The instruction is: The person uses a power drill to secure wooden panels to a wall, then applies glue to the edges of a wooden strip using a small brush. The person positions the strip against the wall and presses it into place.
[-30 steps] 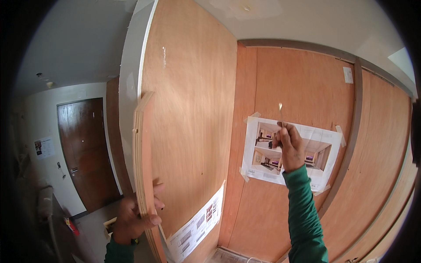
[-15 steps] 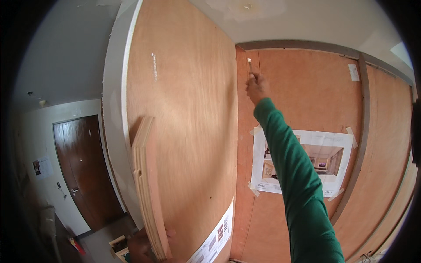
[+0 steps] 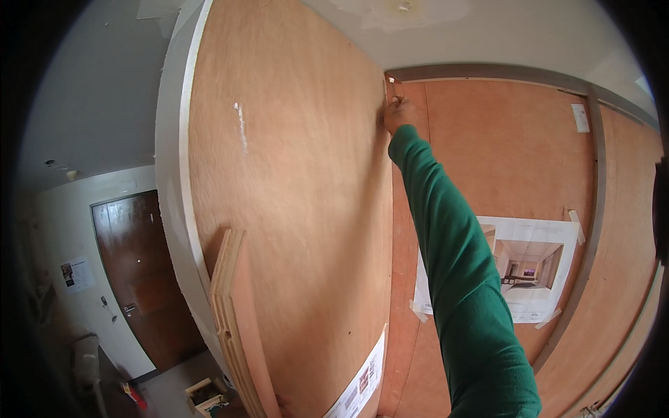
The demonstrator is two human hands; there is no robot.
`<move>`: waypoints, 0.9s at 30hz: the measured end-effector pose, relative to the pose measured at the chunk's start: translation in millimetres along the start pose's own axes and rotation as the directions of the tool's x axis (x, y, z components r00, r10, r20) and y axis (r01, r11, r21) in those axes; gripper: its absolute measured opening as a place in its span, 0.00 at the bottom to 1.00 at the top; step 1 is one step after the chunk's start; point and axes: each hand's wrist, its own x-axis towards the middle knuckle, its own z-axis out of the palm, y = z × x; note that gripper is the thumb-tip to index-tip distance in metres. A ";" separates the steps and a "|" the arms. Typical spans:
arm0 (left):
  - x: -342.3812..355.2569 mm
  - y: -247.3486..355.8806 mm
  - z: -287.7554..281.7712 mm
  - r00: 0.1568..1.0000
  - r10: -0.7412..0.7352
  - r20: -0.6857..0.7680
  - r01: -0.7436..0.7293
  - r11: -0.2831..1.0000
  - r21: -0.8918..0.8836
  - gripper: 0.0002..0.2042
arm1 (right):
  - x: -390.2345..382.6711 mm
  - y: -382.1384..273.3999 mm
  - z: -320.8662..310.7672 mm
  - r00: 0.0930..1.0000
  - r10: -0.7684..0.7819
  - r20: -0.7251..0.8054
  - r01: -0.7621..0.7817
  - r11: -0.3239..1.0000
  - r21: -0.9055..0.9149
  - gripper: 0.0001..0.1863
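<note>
My right hand (image 3: 399, 113), on a raised arm in a green sleeve, is closed round a thin stick-like tool (image 3: 392, 86) with a white tip. That tip is up in the corner where the large plywood panel (image 3: 300, 174) meets the reddish wood wall (image 3: 488, 153), just under the ceiling. At lower left a narrow layered plywood board (image 3: 226, 306) stands upright, slightly tilted, in front of the panel. Only a sliver of my left hand (image 3: 281, 404) shows at the board's lower end; the board and the picture's edge hide the rest. A white smear (image 3: 241, 129) marks the panel.
Taped to the wood wall is a printed sheet (image 3: 533, 268), partly behind my arm; another sheet (image 3: 359, 383) is low on the panel. A grey-brown frame strip (image 3: 594, 181) runs down the right. Far left are a dark door (image 3: 143, 272) and an open box (image 3: 208, 396).
My right hand has moved the tool up and left into the corner. The plywood board sits lower in the picture, and less of my left hand shows. The view has shifted somewhat.
</note>
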 end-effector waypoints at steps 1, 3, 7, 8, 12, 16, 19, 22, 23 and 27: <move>0.4 0.1 0.9 1.000 0.001 0.004 -0.001 1.000 0.004 0.31 | 3.6 1.0 0.4 0.999 0.033 -0.006 -0.033 0.999 0.000 0.17; -0.6 -0.7 1.6 1.000 -0.012 0.001 0.012 1.000 0.013 0.31 | 6.3 -1.3 0.1 1.000 0.013 -0.010 -0.013 1.000 -0.011 0.17; 0.1 1.2 -0.1 1.000 -0.008 -0.002 0.008 0.997 0.081 0.30 | 7.0 -3.9 6.5 1.000 -0.025 -0.016 0.025 1.000 -0.014 0.17; 1.1 0.8 -0.4 1.000 0.011 -0.001 -0.011 0.995 0.100 0.30 | 7.6 -4.7 7.6 1.000 -0.023 -0.014 0.023 1.000 -0.017 0.17; 1.2 2.6 2.9 0.998 -0.066 -0.014 0.066 0.998 0.015 0.30 | 17.7 -1.8 9.1 0.999 -0.035 -0.028 0.034 0.999 -0.033 0.18; -6.8 -3.4 4.2 0.992 -0.125 -0.019 0.124 0.991 -0.050 0.31 | 18.6 -2.4 14.6 0.999 -0.023 -0.028 0.023 1.000 -0.007 0.18; -12.5 -8.4 3.2 0.990 -0.141 -0.008 0.140 0.987 -0.082 0.32 | 21.2 -2.2 18.4 1.000 -0.024 -0.009 0.023 0.998 -0.061 0.18; -14.7 -10.0 5.0 0.984 -0.181 0.004 0.180 0.974 -0.138 0.34 | 24.5 -0.1 16.8 0.999 -0.033 -0.004 0.033 0.997 -0.065 0.19; -15.4 -9.0 5.0 0.980 -0.200 0.002 0.198 0.968 -0.157 0.35 | 26.2 -1.1 17.1 0.999 -0.039 -0.013 0.038 0.997 -0.072 0.19; -19.2 -20.0 1.6 0.995 -0.099 0.018 0.100 0.990 -0.096 0.37 | 26.2 -4.2 17.5 0.999 -0.039 -0.012 0.038 0.996 -0.075 0.18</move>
